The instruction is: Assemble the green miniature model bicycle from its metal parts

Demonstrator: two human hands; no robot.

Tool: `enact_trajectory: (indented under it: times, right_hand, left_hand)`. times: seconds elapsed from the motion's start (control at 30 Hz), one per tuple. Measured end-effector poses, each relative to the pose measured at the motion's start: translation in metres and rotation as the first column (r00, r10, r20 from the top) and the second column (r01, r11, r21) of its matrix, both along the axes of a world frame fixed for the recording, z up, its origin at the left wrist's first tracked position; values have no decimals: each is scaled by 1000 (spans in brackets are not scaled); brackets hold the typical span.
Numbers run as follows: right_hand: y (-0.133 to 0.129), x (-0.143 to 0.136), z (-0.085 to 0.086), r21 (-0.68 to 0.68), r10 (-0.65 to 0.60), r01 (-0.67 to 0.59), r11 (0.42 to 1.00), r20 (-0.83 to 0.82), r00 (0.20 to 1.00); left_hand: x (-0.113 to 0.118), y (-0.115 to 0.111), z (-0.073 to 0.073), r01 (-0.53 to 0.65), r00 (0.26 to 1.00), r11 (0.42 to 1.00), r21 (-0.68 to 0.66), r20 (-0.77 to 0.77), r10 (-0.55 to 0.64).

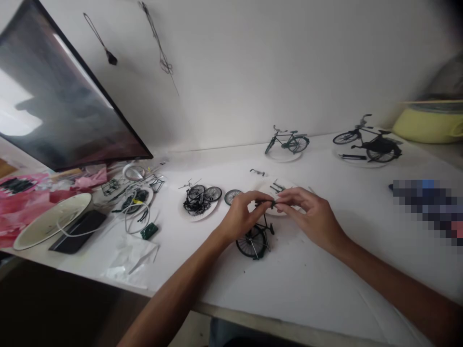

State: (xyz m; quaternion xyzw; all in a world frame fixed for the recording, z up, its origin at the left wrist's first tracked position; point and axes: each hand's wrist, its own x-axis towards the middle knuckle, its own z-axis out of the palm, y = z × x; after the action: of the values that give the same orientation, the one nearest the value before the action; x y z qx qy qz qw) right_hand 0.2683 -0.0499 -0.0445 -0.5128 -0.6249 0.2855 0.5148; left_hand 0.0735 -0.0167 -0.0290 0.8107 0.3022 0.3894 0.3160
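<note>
A partly built model bicycle with a dark frame and rear wheel is on the white table below my hands. My left hand pinches a small dark part above the frame. From the other side, the fingertips of my right hand close on the same part. Whether that part is joined to the bicycle, I cannot tell. Behind my hands a white plate carries thin dark pieces. A loose wheel lies just beyond my left hand, and a small handlebar lies farther back.
Two model bicycles stand on plates by the wall. Another plate holds wheels and dark parts. Left are a monitor, a cream tray, a black flat object and a white cable. A yellow container sits back right.
</note>
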Motion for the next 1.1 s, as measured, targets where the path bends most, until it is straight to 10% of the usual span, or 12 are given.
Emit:
enact_trajectory:
  times: [1.1]
  right_hand:
    - [1, 2, 0, 77, 56, -70, 995, 178, 983]
  left_hand:
    - [-3, -6, -2, -22, 948, 943, 332, -294, 126]
